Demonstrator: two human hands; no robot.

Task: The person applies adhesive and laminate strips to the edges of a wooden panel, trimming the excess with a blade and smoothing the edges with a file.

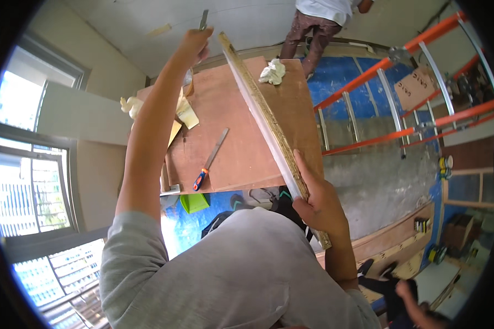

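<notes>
My right hand (323, 204) grips a long, narrow chipboard panel (269, 122) near its close end. The panel stands on edge, slanting across the wooden tabletop (230, 104), with its raw edge up and a white face to the left. Stretched out past the table's far left, my left hand (195, 45) is closed around a flat grey metal strip (204, 20). Only its upper end shows, so its exact kind is hidden. It is held beside the panel's far end, apart from it. A file (212, 159) with a blue and orange handle lies on the tabletop.
A crumpled white cloth (272, 72) lies at the table's far right. Yellowish scraps (187, 115) lie at its left. An orange ladder (389, 82) stands at right. One person (318, 27) stands beyond the table; another (406, 296) is at lower right. A green dustpan (194, 203) is below.
</notes>
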